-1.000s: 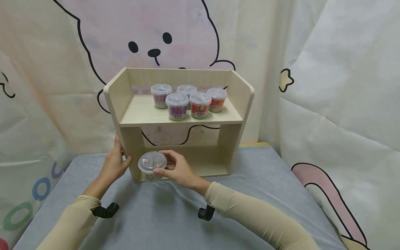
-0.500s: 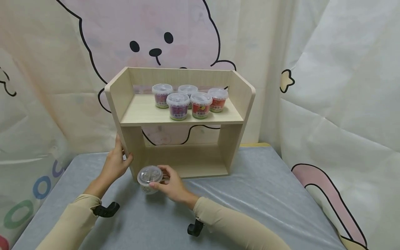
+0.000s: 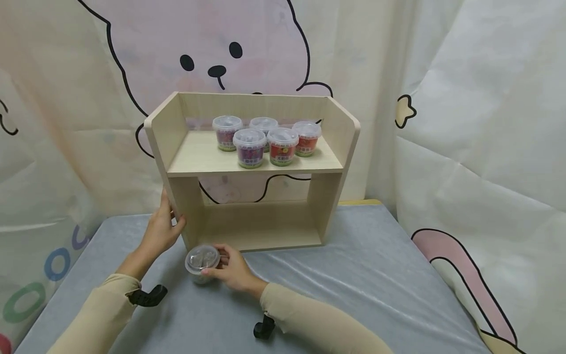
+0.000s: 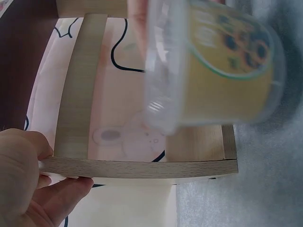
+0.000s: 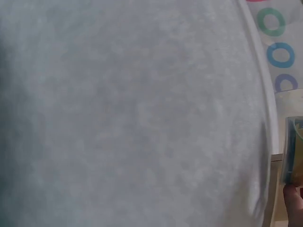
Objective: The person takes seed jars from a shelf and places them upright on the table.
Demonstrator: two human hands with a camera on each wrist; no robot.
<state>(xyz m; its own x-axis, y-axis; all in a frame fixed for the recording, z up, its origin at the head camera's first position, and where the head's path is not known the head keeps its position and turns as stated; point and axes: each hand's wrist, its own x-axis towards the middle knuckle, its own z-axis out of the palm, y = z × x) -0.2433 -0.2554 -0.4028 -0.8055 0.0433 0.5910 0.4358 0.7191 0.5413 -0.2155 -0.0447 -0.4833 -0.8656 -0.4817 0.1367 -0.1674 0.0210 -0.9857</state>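
Nearest, along the bottom of the head frame, two beige sleeves [image 3: 329, 322] reach in over a grey-blue cloth [image 3: 345, 260]. Left of centre, in the lower half, the right hand [image 3: 235, 271] grasps a cup [image 3: 194, 278] from its right side, thumb toward the camera and fingers behind. The cup is before the lower left corner of the shelf [image 3: 254, 101]; whether its base meets the cloth I cannot tell. Its clear lid [image 3: 203, 255] is on, and the left wrist view shows a yellow side with a printed label. It should be light, firm but squeezable, and smooth enough to slip; the safest hold is probably round the body below the rim, since prying at the lid might pop it. Farther up and left, the left hand [image 3: 160, 231] grips the shelf's side panel, a stiff wooden edge that should take a firm pinch. Above centre, five more cups [image 3: 276, 147] sit grouped on the upper board, before a printed curtain [image 3: 353, 73].
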